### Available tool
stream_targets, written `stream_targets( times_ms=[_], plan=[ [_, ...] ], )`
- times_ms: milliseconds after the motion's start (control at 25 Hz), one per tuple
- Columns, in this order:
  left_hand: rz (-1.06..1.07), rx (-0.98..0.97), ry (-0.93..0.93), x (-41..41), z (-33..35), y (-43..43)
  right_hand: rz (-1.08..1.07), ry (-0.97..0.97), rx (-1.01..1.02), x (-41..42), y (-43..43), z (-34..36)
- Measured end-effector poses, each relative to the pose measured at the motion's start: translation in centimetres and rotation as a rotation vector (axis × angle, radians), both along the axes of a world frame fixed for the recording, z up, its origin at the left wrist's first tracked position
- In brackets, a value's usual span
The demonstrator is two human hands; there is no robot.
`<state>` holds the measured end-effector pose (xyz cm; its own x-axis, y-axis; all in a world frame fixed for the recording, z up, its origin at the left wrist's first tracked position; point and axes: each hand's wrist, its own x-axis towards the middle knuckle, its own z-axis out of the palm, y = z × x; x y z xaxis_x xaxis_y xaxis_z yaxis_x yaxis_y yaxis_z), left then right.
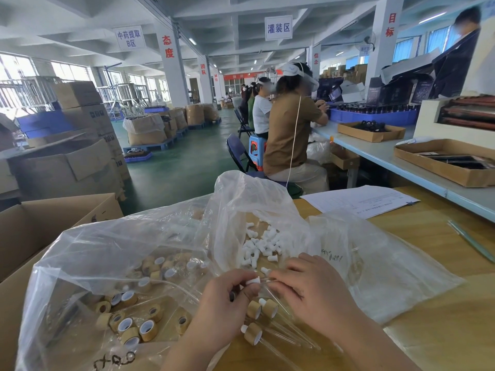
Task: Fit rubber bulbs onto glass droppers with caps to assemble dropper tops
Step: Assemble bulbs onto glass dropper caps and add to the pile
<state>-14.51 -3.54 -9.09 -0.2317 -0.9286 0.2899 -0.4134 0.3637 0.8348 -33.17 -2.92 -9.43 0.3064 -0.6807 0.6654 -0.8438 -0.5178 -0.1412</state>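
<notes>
Breakage is our worry: our left hand (222,301) pinches a white rubber bulb (251,281), our right hand (313,287) pinches the glass dropper (266,281), meeting just at six o'clock of the loose bulb pile (263,243) on the bench (428,250). Pushed off-axis, the thin glass may snap, or the bulb seat crooked.

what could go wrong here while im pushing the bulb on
1. The thin glass dropper is pinched between the left hand and right hand. Pushing it crooked into the white bulb might snap it near the fingers.
2. The finished dropper tops lie just under both hands, so a lowered wrist could crack their glass tubes.
</notes>
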Motion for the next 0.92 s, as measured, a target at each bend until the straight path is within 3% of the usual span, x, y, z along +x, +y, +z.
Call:
stream_targets(
  times_ms=[80, 320, 640, 920],
  plan=[
    [-0.008, 0.003, 0.048, -0.1, 0.1, 0.1, 0.017, -0.123, 0.089, -0.2, 0.1, 0.3],
    [-0.137, 0.272, 0.511, 0.8, -0.3, -0.6, -0.034, -0.318, 0.164, -0.9, 0.3, 0.7],
    [-0.031, 0.293, 0.667, 0.2, -0.5, -0.9, 0.039, -0.331, 0.222, -0.2, 0.5, 0.3],
    [0.090, 0.321, 0.740, -0.6, -0.5, -1.0, 0.114, -0.198, 0.305, 0.7, 0.7, -0.3]
  ],
)
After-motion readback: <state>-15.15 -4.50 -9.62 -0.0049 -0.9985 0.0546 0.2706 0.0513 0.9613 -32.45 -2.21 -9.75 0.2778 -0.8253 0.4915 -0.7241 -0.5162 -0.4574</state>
